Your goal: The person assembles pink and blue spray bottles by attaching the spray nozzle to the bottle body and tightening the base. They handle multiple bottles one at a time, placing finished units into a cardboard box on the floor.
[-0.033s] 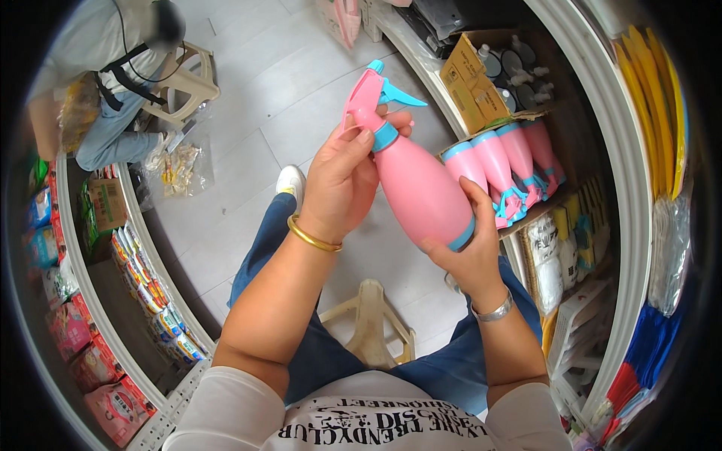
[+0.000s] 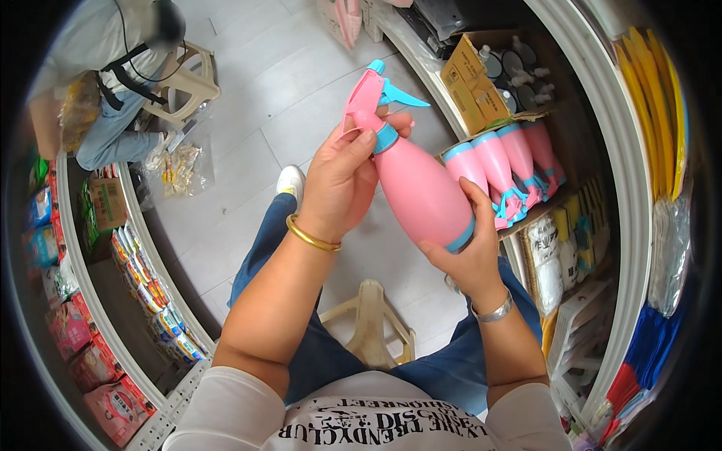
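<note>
A pink spray bottle (image 2: pixel 423 192) with a blue collar, blue nozzle and blue trigger is held tilted in front of me, its head toward the upper left. My left hand (image 2: pixel 344 169) is wrapped round the neck just below the trigger, with the thumb across the blue collar. At the other end, the fingers and thumb of my right hand (image 2: pixel 474 252) grip the blue-banded base. Close beyond that hand, several matching pink bottles (image 2: pixel 492 161) stand upside down in an open carton on the right-hand shelf, spray heads lowest.
An opened cardboard box (image 2: pixel 468 83) of dark bottles sits beyond the pink ones. Packaged goods fill the left shelf (image 2: pixel 143 278). At the upper left a person (image 2: pixel 113 90) sits near a stool (image 2: pixel 188 83). Another plastic stool (image 2: pixel 370 323) is between my legs.
</note>
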Tool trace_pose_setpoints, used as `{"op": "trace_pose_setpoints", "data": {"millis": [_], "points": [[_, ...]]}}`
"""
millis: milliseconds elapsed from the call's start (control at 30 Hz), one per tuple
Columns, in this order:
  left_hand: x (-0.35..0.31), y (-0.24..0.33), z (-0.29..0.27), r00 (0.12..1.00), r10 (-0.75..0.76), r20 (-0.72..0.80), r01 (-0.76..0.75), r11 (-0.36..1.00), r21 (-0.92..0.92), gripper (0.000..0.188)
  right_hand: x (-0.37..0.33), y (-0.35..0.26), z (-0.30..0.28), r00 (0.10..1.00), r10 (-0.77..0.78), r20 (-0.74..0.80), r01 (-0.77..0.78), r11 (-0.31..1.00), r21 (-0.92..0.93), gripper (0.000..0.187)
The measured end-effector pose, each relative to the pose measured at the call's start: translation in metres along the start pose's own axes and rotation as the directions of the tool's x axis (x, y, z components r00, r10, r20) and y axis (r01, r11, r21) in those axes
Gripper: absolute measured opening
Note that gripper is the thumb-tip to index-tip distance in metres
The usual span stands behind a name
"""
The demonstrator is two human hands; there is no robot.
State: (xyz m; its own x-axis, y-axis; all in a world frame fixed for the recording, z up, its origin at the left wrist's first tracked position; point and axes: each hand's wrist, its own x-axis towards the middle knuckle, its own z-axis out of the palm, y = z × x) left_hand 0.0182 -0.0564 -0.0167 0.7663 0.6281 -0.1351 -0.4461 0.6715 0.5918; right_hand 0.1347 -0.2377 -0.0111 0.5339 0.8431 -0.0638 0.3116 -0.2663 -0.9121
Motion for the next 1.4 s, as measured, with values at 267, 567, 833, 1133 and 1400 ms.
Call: {"op": "trace_pose_setpoints", "data": {"millis": [267, 567, 833, 1133, 1400], "points": [[0.002, 0.0, -0.003, 0.988, 0.113, -0.106, -0.099, 0.987, 0.127, 0.026, 0.008, 0.002, 0.003, 0.891, -0.452, -0.05, 0.375, 0.793, -0.48, 0.09], [0.0, -0.003, -0.002, 0.964, 0.086, -0.253, -0.07, 0.995, 0.07, 0.033, 0.006, 0.001, 0.005, 0.777, -0.629, -0.03, 0.495, 0.64, -0.587, 0.082], [0.001, 0.001, -0.008, 0.996, 0.074, -0.044, -0.072, 0.997, 0.034, 0.034, 0.008, -0.001, 0.003, 0.832, -0.548, -0.085, 0.46, 0.767, -0.448, 0.085], [0.002, 0.005, 0.0, 0.994, 0.024, 0.109, -0.006, 0.987, -0.159, 0.046, 0.001, 0.001, -0.002, 0.972, 0.147, 0.183, -0.231, 0.732, 0.64, 0.096], [0.0, 0.008, -0.01, 0.991, -0.002, 0.136, -0.003, 0.999, 0.04, 0.047, 0.001, 0.002, -0.003, 0.961, 0.165, 0.222, -0.276, 0.651, 0.707, 0.094]]}}
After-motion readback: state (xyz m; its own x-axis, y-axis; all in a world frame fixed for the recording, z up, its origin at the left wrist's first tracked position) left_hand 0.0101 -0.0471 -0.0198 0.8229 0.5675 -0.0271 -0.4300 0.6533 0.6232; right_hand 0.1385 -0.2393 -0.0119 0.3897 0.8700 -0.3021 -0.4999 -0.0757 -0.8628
